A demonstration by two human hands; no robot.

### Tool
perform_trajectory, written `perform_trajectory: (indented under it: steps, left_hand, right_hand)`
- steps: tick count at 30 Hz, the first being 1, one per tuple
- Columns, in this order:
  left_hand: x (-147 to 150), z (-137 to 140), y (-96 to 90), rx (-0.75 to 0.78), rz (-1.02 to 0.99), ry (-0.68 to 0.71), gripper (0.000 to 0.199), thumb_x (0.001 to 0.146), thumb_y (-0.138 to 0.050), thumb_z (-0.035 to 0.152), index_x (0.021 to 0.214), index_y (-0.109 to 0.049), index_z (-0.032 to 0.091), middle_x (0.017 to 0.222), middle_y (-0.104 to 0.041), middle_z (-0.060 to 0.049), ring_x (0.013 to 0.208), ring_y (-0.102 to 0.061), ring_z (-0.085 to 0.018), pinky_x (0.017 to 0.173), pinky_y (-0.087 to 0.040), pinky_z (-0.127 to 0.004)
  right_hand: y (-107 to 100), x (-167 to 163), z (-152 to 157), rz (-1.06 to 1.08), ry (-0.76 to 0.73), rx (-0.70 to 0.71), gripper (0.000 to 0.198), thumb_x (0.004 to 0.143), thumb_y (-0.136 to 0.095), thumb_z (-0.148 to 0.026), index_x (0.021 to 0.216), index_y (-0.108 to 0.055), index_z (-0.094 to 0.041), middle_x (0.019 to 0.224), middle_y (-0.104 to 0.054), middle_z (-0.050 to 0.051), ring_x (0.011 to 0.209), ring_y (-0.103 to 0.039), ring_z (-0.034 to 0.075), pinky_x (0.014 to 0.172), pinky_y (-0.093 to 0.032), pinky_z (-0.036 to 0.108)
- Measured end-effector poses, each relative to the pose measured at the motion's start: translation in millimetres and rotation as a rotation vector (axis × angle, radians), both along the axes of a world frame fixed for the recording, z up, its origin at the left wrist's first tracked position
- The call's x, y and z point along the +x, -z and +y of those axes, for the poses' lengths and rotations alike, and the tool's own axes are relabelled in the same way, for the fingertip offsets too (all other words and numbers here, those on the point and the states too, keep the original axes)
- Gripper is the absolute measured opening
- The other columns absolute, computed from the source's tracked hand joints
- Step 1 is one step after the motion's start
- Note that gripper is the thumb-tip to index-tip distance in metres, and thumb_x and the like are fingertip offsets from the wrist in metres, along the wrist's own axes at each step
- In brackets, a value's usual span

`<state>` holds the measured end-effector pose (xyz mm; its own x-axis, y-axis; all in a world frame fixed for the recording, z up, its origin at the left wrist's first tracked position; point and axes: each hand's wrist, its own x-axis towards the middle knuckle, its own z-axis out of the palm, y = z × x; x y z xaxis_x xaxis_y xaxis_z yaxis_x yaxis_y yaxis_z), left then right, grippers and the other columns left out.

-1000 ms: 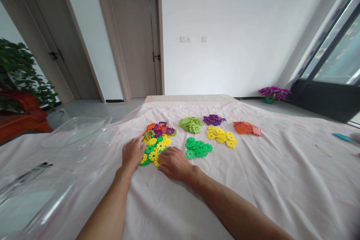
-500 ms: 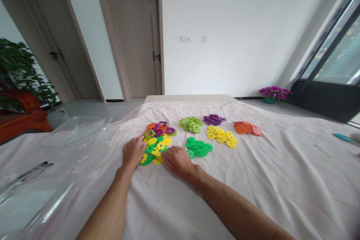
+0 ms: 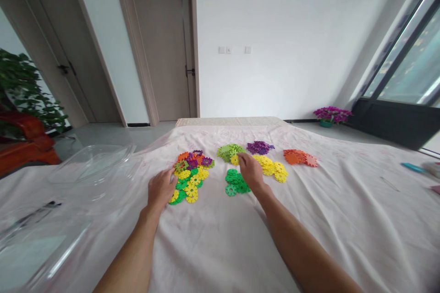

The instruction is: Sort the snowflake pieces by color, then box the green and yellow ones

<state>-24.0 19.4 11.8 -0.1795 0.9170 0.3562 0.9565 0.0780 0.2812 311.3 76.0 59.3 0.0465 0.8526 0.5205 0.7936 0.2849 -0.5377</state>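
My right hand (image 3: 252,171) pinches a yellow snowflake disc (image 3: 234,160) by its edge, above the green discs (image 3: 233,188) and left of the yellow discs (image 3: 274,167). My left hand (image 3: 161,187) rests with outstretched fingers against the left side of a mixed pile, touching its edge. Yellow and green round discs (image 3: 191,189) make up the near part of that pile. Its far part has orange, purple and light green square pieces (image 3: 193,160). The right hand hides part of the green and yellow groups.
Behind lie light green pieces (image 3: 225,151) and purple pieces (image 3: 259,147), with orange pieces (image 3: 298,157) to the right. Clear plastic containers (image 3: 92,165) stand at the left. A blue object (image 3: 413,167) lies far right on the pale tablecloth (image 3: 220,247).
My right hand has moved from the mixed pile to the right and away from me, carrying a yellow disc. My left hand has stayed beside the pile.
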Motion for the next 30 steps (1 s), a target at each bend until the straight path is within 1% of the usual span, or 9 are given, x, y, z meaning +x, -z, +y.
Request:
perform_trajectory:
  steps: [5, 10, 12, 15, 19, 21, 23, 26, 30]
  left_hand:
    - [-0.6, 1.2, 1.6, 0.005, -0.017, -0.009, 0.038, 0.092, -0.045, 0.034, 0.126, -0.059, 0.024, 0.133, -0.064, -0.005, 0.124, -0.056, -0.021, 0.106, -0.038, -0.034]
    - [0.3, 1.1, 0.7, 0.015, -0.051, -0.018, 0.038, 0.092, -0.046, 0.032, 0.126, -0.060, 0.024, 0.133, -0.064, -0.005, 0.124, -0.056, -0.020, 0.106, -0.038, -0.034]
    - [1.7, 0.6, -1.5, 0.036, -0.065, -0.014, 0.040, 0.093, -0.043, 0.031, 0.130, -0.058, 0.023, 0.134, -0.063, -0.007, 0.124, -0.056, -0.020, 0.106, -0.039, -0.034]
    - [4.2, -0.4, -4.6, 0.071, -0.085, 0.047, 0.045, 0.096, -0.037, 0.033, 0.137, -0.052, 0.021, 0.139, -0.059, -0.008, 0.127, -0.055, -0.020, 0.107, -0.039, -0.034]
    - [7.6, -2.9, -7.2, 0.078, -0.079, 0.170, 0.046, 0.097, -0.036, 0.037, 0.137, -0.053, 0.021, 0.141, -0.058, -0.007, 0.131, -0.051, -0.019, 0.110, -0.038, -0.033]
    - [11.2, -3.9, -11.1, 0.107, -0.057, 0.152, 0.046, 0.097, -0.036, 0.038, 0.136, -0.054, 0.022, 0.141, -0.057, -0.007, 0.132, -0.050, -0.019, 0.111, -0.037, -0.035]
    - [18.0, -2.7, -19.1, 0.134, -0.023, 0.094, 0.047, 0.097, -0.037, 0.040, 0.137, -0.054, 0.022, 0.143, -0.056, -0.009, 0.136, -0.046, -0.022, 0.112, -0.035, -0.038]
    - [34.8, 8.7, -37.3, 0.111, 0.035, 0.055, 0.048, 0.094, -0.042, 0.048, 0.136, -0.055, 0.028, 0.146, -0.052, -0.007, 0.140, -0.038, -0.027, 0.114, -0.031, -0.046]
    - [64.7, 46.1, -60.2, 0.018, 0.108, 0.126, 0.053, 0.089, -0.043, 0.060, 0.131, -0.059, 0.032, 0.148, -0.049, -0.006, 0.144, -0.030, -0.031, 0.115, -0.023, -0.056]
  right_hand:
    - [2.1, 66.0, 17.9, -0.035, 0.346, -0.102, 0.037, 0.096, -0.040, -0.032, 0.115, -0.071, -0.026, 0.104, -0.072, 0.007, 0.096, -0.062, 0.023, 0.079, -0.043, 0.032]
    - [10.2, 92.6, 22.1, -0.054, 0.458, -0.039, 0.038, 0.093, -0.041, -0.025, 0.115, -0.071, -0.022, 0.114, -0.067, 0.011, 0.103, -0.056, 0.024, 0.089, -0.041, 0.035]
    - [6.5, 81.6, 21.1, -0.010, 0.392, 0.025, 0.039, 0.091, -0.041, -0.021, 0.115, -0.071, -0.022, 0.113, -0.067, 0.010, 0.105, -0.056, 0.024, 0.090, -0.042, 0.034]
    - [-3.0, 41.1, 10.7, 0.020, 0.136, 0.094, 0.038, 0.089, -0.040, -0.016, 0.109, -0.072, -0.020, 0.112, -0.067, 0.009, 0.106, -0.057, 0.022, 0.092, -0.043, 0.033]
    - [-4.1, -30.6, -26.1, -0.121, -0.354, -0.002, 0.033, 0.089, -0.046, -0.013, 0.110, -0.070, -0.020, 0.112, -0.067, 0.008, 0.105, -0.059, 0.019, 0.094, -0.044, 0.030]
    - [2.5, -58.7, -47.4, -0.249, -0.478, -0.049, 0.034, 0.090, -0.048, -0.013, 0.117, -0.067, -0.020, 0.117, -0.066, 0.008, 0.109, -0.057, 0.019, 0.096, -0.042, 0.029]
    - [9.9, -76.2, -63.4, -0.375, -0.526, -0.087, 0.033, 0.092, -0.047, -0.012, 0.119, -0.065, -0.021, 0.118, -0.066, 0.009, 0.111, -0.056, 0.019, 0.097, -0.040, 0.030]
    - [15.8, -85.2, -72.4, -0.465, -0.496, -0.126, 0.032, 0.095, -0.045, -0.014, 0.120, -0.064, -0.023, 0.119, -0.065, 0.009, 0.111, -0.055, 0.020, 0.097, -0.039, 0.030]
    - [14.1, -83.4, -69.8, -0.482, -0.475, -0.139, 0.029, 0.097, -0.043, -0.018, 0.116, -0.064, -0.023, 0.115, -0.066, 0.008, 0.109, -0.055, 0.019, 0.095, -0.038, 0.030]
